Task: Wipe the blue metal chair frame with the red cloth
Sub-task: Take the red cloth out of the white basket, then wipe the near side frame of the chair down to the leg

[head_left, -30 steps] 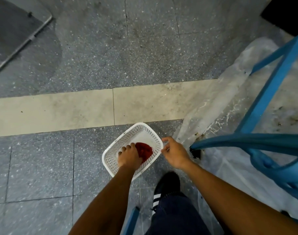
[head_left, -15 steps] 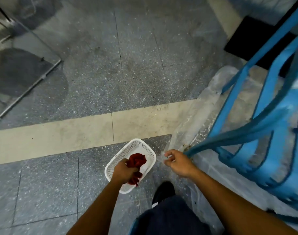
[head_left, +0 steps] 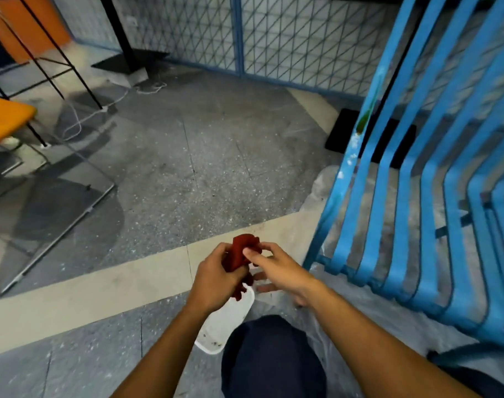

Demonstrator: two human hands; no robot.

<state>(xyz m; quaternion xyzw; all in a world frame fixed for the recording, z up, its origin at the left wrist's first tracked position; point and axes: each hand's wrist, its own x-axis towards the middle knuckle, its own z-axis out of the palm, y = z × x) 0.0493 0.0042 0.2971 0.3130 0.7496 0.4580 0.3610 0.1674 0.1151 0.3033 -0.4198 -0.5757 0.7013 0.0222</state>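
The crumpled red cloth (head_left: 240, 255) is no longer lying in the white perforated plastic basket (head_left: 227, 320) on the speckled grey floor (head_left: 164, 168): a second ago it was being reached for inside the basket, and now it is lifted clear and held above the basket's near rim. The left hand (head_left: 214, 280) is closed around the lower part of the cloth, with a loose end hanging below the fist. The right hand (head_left: 276, 270), which was earlier resting by the basket's edge, is now brought across to the cloth; its thumb and forefinger are pinched on the upper fold while the remaining fingers are spread open beneath. The cloth appears to be being opened out or regripped between the two hands. To the right, the blue slatted metal chair frame (head_left: 411, 196) is seen standing on a pale plastic sheet (head_left: 316, 196), near the hands but not touched by them or by the cloth. The pick-up step is judged done; no wiping has begun, and the cloth has yet to be carried rightward to the nearest blue slat.
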